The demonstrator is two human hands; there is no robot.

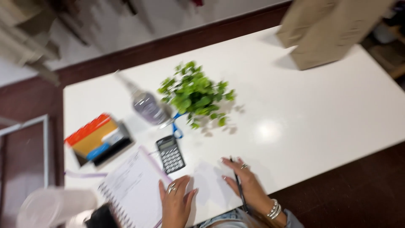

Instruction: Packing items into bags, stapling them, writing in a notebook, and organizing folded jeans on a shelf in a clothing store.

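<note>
Honestly, the white table [320, 105] is the biggest thing in view, and it's busy only on one side. At the far edge two brown paper bags [325, 29] stand upright; what's inside them can't be seen. Next down in size is the spiral notebook [135, 190], open beside a loose white sheet of paper [211, 185]. The left hand [176, 202] lies flat with fingers spread, pressing where notebook and sheet meet, holding nothing. The right hand [249, 183] rests on the sheet's other edge with a dark pen [239, 188] pinched between its fingers. My worry: the sheet is near the table's front edge, so a careless drag of either palm could slide it off. Then comes the little green plant [196, 93], its pot hidden under the leaves, and a clear plastic bottle [145, 105] that's too blurred to tell how full it is; it looks tippy next to the blue-handled scissors [176, 124]. A small tray [101, 141] holds colourful orange and blue stationery. Smallest is the calculator [170, 154], just beyond the left fingertips.
</note>
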